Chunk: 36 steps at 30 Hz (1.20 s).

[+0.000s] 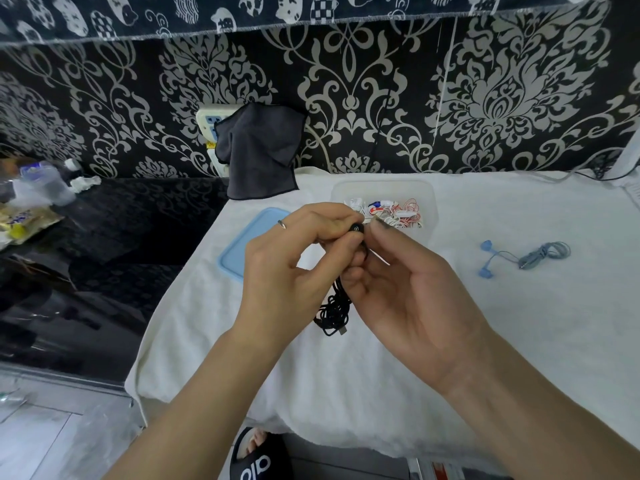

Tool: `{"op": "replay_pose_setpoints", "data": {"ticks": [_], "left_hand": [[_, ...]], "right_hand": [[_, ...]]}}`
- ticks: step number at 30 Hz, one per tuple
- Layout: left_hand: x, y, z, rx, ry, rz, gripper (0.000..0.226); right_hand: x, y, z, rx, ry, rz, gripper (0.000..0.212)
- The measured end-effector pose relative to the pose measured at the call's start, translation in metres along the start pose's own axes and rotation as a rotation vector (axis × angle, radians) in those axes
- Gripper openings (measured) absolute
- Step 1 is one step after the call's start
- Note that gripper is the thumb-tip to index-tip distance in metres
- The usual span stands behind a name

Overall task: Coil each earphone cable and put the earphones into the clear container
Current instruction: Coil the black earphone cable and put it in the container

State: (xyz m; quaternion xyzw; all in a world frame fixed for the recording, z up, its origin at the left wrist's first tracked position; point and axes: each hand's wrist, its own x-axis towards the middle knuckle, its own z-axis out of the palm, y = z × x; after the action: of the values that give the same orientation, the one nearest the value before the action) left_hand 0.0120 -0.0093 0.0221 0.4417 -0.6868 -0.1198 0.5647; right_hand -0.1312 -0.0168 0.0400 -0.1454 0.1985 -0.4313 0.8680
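You face a black damask-patterned wall (381,98). Below it a white towel (485,323) covers the table, a glossy black counter (114,237) lies left of the towel, and a dark cloth (259,154) hangs above its far edge.

Both forearms are showing bare up to the frame edge, no sleeves, no watch, no bracelet. The left hand (294,258) is wearing one thin silver ring (282,224) on a finger, band plain and narrow. The right hand (408,292) is wearing nothing. Nails are looking short. Below the ring, at the bottom edge, a foot is wearing a black slipper (254,460) with white lettering across its strap.
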Motion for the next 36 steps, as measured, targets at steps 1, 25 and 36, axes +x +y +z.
{"op": "replay_pose_setpoints", "data": {"ticks": [1,25,36], "left_hand": [[0.0,-0.001,0.0,0.006,0.003,0.005,0.009],[0.003,0.009,0.001,-0.169,-0.058,-0.222,0.021],[0.005,0.004,-0.011,-0.404,-0.162,-0.446,0.014]], "right_hand": [[0.0,0.0,0.0,-0.01,-0.001,0.001,0.014],[0.015,-0.004,-0.012,-0.231,0.049,-0.062,0.009],[0.016,-0.016,-0.021,-0.562,0.033,-0.23,0.013]]}}
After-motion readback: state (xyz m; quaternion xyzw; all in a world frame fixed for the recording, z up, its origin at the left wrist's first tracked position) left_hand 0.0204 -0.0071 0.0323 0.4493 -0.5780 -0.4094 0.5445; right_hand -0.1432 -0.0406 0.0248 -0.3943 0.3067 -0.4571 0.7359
